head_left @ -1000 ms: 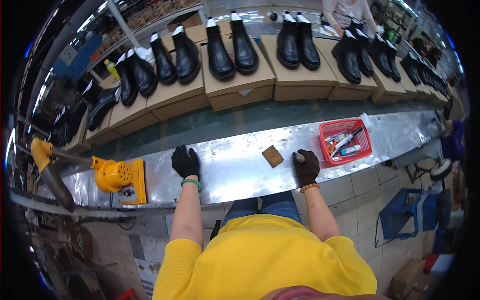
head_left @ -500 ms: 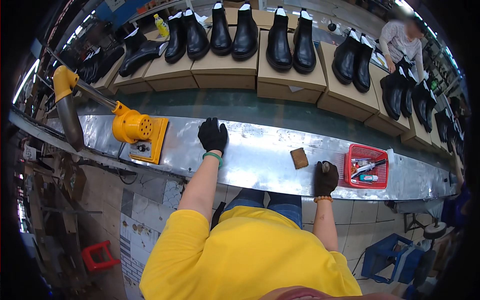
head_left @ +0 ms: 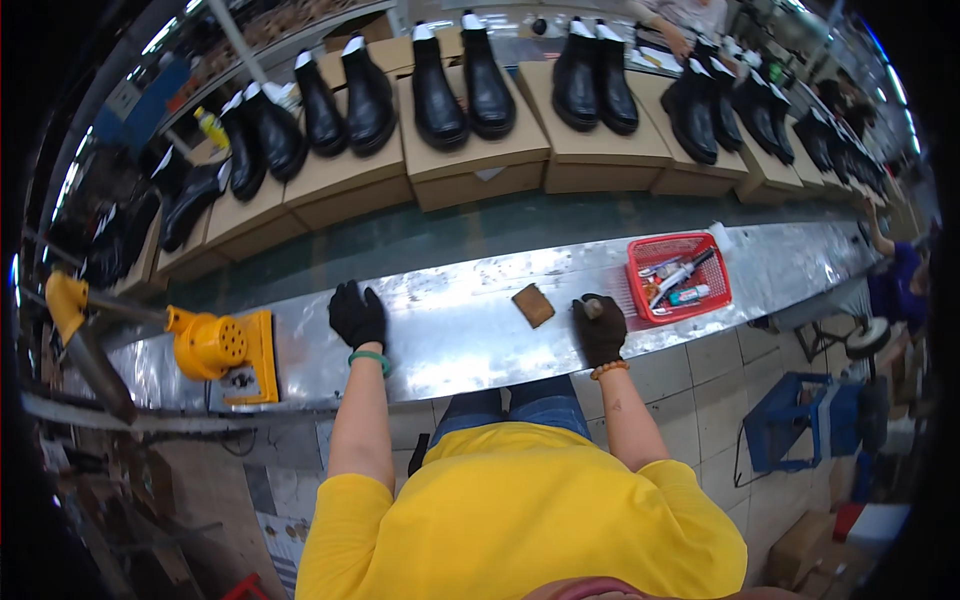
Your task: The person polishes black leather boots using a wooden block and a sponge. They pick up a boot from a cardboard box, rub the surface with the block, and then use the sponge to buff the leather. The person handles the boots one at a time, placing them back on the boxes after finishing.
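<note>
My left hand (head_left: 358, 317), in a black glove, lies palm down on the metal bench (head_left: 445, 345) with its fingers stretched out and slightly apart. Nothing shows in its grasp. My right hand (head_left: 603, 335), also gloved, is closed round a small rounded grey-brown object (head_left: 593, 308); most of it is hidden by the fingers, so its kind is unclear. A worn brown rectangular pad (head_left: 533, 306) lies on the bench just left of that hand. To its right stands a red mesh basket (head_left: 672, 246) with tubes and slim tools inside.
A yellow jointed fixture (head_left: 222, 345) is at the bench's left end. Beyond a green strip, several black ankle boots (head_left: 440, 110) stand on brown cardboard boxes (head_left: 478, 182). Other people's arms (head_left: 672, 35) show at the far side and right. A blue stand (head_left: 800, 420) sits on the floor.
The whole view has turned, shifting the bench, boots and basket leftward in the picture. Both hands keep their places on the bench, and the right still grips the small object.
</note>
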`<state>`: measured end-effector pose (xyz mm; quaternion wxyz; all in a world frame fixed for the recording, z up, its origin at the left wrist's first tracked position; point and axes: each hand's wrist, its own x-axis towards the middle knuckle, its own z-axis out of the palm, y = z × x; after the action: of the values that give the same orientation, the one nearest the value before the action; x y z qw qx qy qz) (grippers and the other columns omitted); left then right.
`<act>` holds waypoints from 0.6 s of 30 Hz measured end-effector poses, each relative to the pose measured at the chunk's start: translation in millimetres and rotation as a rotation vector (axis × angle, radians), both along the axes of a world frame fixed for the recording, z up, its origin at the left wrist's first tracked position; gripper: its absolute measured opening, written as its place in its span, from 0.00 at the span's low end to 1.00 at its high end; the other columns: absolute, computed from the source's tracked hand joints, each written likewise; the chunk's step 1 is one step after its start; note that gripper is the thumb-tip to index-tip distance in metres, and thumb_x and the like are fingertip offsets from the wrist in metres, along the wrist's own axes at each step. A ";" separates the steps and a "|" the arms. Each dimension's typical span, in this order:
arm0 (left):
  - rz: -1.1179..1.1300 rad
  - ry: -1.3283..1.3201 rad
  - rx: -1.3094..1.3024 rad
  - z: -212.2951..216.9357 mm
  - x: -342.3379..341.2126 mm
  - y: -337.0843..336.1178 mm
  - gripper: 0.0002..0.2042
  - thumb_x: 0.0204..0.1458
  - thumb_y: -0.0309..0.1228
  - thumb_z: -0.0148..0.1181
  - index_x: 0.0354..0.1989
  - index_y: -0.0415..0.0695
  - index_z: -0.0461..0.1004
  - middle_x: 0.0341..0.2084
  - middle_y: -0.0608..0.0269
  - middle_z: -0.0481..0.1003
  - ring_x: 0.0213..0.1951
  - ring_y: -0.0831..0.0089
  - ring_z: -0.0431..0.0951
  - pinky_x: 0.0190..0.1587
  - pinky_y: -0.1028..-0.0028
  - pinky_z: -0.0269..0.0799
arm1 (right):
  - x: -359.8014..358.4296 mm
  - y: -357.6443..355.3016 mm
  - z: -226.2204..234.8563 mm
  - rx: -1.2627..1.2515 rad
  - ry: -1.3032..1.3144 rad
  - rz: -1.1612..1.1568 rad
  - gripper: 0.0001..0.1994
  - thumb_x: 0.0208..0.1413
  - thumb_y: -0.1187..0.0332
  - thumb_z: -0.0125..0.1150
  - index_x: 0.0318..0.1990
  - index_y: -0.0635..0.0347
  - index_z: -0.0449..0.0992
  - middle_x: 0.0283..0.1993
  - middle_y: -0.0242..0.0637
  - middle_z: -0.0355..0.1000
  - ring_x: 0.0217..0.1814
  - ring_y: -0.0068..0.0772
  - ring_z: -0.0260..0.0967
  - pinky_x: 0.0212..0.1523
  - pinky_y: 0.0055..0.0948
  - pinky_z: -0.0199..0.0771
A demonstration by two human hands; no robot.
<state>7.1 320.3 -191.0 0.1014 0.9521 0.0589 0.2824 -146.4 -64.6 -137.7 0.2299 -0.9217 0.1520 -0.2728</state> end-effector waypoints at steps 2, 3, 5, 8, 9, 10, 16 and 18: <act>-0.011 -0.035 0.026 -2.8 1.5 -2.0 0.19 0.50 0.42 0.53 0.47 0.44 0.74 0.48 0.50 0.73 0.52 0.54 0.69 0.56 0.56 0.60 | 0.8 -10.6 -9.9 -0.058 0.190 0.062 0.11 0.46 0.60 0.65 0.33 0.55 0.78 0.31 0.40 0.74 0.34 0.46 0.71 0.36 0.40 0.71; -0.009 -0.029 0.022 -3.1 1.7 0.7 0.19 0.51 0.42 0.53 0.46 0.44 0.74 0.48 0.50 0.73 0.52 0.53 0.69 0.56 0.56 0.61 | 1.8 -8.7 -5.7 -0.046 0.131 0.063 0.11 0.46 0.60 0.65 0.34 0.55 0.77 0.31 0.40 0.74 0.34 0.46 0.71 0.36 0.40 0.72; -0.019 -0.019 0.029 1.7 -1.2 0.7 0.19 0.50 0.41 0.53 0.46 0.43 0.74 0.47 0.49 0.73 0.50 0.53 0.70 0.55 0.56 0.62 | -3.1 -1.4 -0.3 0.057 -0.014 0.034 0.13 0.45 0.61 0.67 0.36 0.55 0.77 0.34 0.39 0.74 0.36 0.44 0.72 0.38 0.38 0.73; -0.046 -0.081 0.051 1.6 0.3 -1.2 0.18 0.50 0.40 0.55 0.45 0.42 0.75 0.46 0.49 0.74 0.49 0.53 0.72 0.52 0.57 0.65 | -7.2 -7.5 -7.3 0.281 -0.086 0.023 0.19 0.43 0.58 0.69 0.43 0.53 0.77 0.34 0.39 0.75 0.37 0.42 0.73 0.40 0.36 0.73; -0.051 -0.096 0.065 2.1 0.7 -2.8 0.18 0.49 0.40 0.56 0.44 0.41 0.75 0.45 0.50 0.74 0.48 0.52 0.72 0.52 0.57 0.66 | -9.0 -8.7 -5.8 0.339 -0.086 0.015 0.20 0.42 0.59 0.70 0.44 0.54 0.76 0.33 0.38 0.75 0.36 0.39 0.73 0.39 0.35 0.73; -0.039 -0.095 0.074 1.3 0.7 -1.5 0.18 0.49 0.39 0.56 0.44 0.41 0.75 0.45 0.49 0.74 0.48 0.52 0.72 0.52 0.57 0.65 | -11.0 -7.3 -0.4 0.381 -0.040 0.004 0.20 0.42 0.59 0.70 0.44 0.54 0.76 0.32 0.38 0.75 0.35 0.38 0.73 0.39 0.34 0.74; -0.019 -0.022 0.057 6.5 0.1 -2.1 0.18 0.51 0.39 0.54 0.46 0.40 0.75 0.47 0.49 0.74 0.50 0.54 0.71 0.55 0.59 0.64 | -6.6 -6.5 4.2 0.375 -0.022 -0.025 0.19 0.44 0.56 0.67 0.41 0.55 0.77 0.32 0.38 0.75 0.36 0.39 0.73 0.39 0.34 0.74; -0.025 -0.026 0.072 3.8 -0.9 -0.1 0.18 0.51 0.39 0.54 0.46 0.40 0.75 0.48 0.50 0.74 0.51 0.55 0.71 0.55 0.60 0.63 | -6.6 -3.9 4.0 0.211 0.040 -0.050 0.18 0.45 0.55 0.66 0.39 0.55 0.78 0.33 0.39 0.76 0.37 0.40 0.74 0.39 0.35 0.74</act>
<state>6.2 320.2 -187.2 0.0716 0.9521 0.0356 0.2952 -153.0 -68.5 -133.6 0.3158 -0.8936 0.2075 -0.2423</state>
